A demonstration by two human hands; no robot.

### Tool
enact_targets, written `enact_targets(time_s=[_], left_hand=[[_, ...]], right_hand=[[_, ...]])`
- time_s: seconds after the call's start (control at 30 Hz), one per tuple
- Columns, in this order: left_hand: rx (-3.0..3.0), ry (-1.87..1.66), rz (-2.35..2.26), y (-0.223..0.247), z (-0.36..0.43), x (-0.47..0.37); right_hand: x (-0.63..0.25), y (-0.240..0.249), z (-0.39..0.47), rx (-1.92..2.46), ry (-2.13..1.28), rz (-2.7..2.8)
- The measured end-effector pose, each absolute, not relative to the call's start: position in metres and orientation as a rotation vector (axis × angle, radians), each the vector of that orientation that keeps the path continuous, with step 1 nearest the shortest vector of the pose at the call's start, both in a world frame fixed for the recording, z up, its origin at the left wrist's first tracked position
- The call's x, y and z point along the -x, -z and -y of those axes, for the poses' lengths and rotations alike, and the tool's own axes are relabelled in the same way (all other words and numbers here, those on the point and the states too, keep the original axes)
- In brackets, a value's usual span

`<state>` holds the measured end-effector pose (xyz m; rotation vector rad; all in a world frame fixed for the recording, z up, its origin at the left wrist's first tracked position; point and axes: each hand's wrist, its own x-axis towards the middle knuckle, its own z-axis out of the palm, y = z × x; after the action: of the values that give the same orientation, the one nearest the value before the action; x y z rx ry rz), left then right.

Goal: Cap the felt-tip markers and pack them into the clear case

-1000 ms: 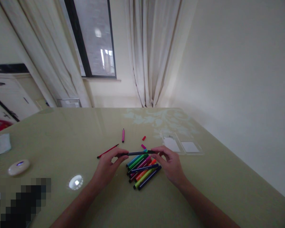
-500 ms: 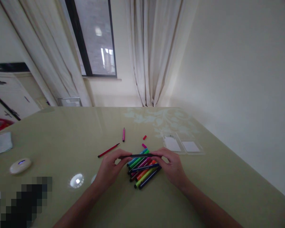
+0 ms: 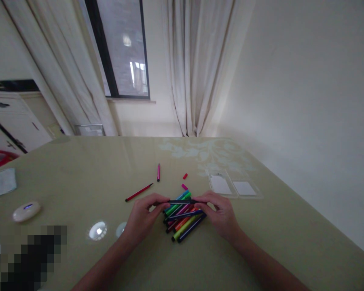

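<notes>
A black marker pen (image 3: 180, 201) is held level between my two hands, above a loose pile of colored marker pens (image 3: 182, 220). My left hand (image 3: 145, 214) pinches its left end, and my right hand (image 3: 218, 212) pinches the right end. Fingers cover both ends. Beyond the pile lie a pink cap (image 3: 185, 187) and a red cap (image 3: 185, 176). An uncapped red marker (image 3: 139, 192) rests on the table to the left, and an uncapped pink marker (image 3: 158, 172) lies farther back.
A clear open plastic case (image 3: 244, 188) with white cards lies to the right. On the left are a white rounded object (image 3: 26, 211), a folded paper or cloth (image 3: 1, 184) and a pixelated dark area. A wall (image 3: 315, 121) borders the table's right side.
Both hands and the black marker have shifted slightly downward, toward me. My left hand has also moved a little to the right. The grip looks the same.
</notes>
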<state>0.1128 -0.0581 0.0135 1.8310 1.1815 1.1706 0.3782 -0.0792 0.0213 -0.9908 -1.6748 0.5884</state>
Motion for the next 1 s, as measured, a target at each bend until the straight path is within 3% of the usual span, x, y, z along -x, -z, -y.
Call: enact_targets(time_s=[0.4,0.6,0.7,1.0], left_hand=[[-2.049,-1.081,-1.329,-0.010,0.040,-0.089],[-2.191,-0.833,-1.931,0.005,0.017,-0.044],[-2.198,-0.672,-1.981,0.013,0.016,-0.039],[-2.017,-0.999,-1.733,0.010,0.019,-0.058]], right_hand=[[-0.385,-0.019,0.064,1.198,-0.838,1.723],[-0.384,-0.017,0.061,1.197,-0.688,1.897],[-0.380,-0.015,0.042,1.208,-0.556,1.920],[-0.352,-0.019,-0.047,1.260,-0.446,1.988]])
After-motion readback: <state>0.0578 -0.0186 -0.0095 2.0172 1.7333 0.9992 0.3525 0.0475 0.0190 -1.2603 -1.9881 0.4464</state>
